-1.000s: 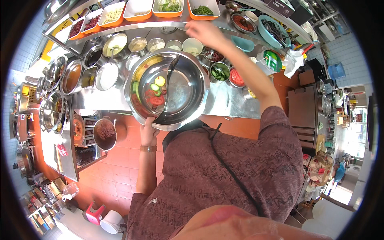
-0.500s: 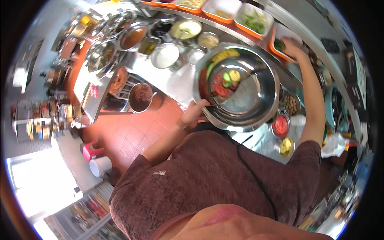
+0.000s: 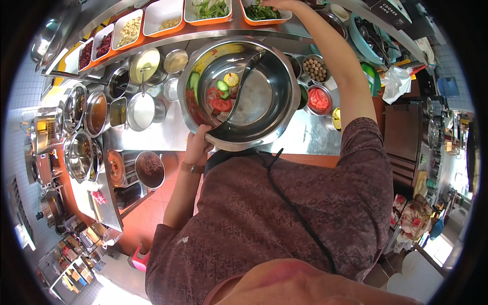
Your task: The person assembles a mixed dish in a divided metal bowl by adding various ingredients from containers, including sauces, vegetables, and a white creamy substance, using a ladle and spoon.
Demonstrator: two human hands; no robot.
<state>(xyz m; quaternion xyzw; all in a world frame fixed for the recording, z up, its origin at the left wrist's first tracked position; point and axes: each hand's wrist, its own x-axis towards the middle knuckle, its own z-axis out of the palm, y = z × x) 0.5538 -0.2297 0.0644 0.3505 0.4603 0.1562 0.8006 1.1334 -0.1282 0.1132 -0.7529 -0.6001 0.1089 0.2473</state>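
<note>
My left hand (image 3: 198, 144) is closed on the near left rim of a large stainless hot pot (image 3: 274, 127) split by a curved divider (image 3: 239, 96). In its left compartment lie tomato slices (image 3: 221, 104), cucumber slices (image 3: 222, 88) and a round of corn (image 3: 231, 80); the right compartment shows bare metal. Stretched far forward, my right arm reaches an orange-and-white tray (image 3: 264, 21) of dark green leaves (image 3: 260, 11). My right hand (image 3: 278, 4) is at those leaves, cut by the upper edge of the picture, so its grip is unclear.
Along the back shelf run several similar trays, one with green strips (image 3: 211, 8), another with pale nuts (image 3: 130, 30). Left stand a pot of white liquid (image 3: 141, 112) and a pot of brown liquid (image 3: 96, 114). Right are bowls of brown balls (image 3: 315, 68) and tomato slices (image 3: 319, 99).
The view has turned, so the pot and trays appear further left. My right hand stays at the tray of green leaves, and my left hand keeps hold of the pot's rim.
</note>
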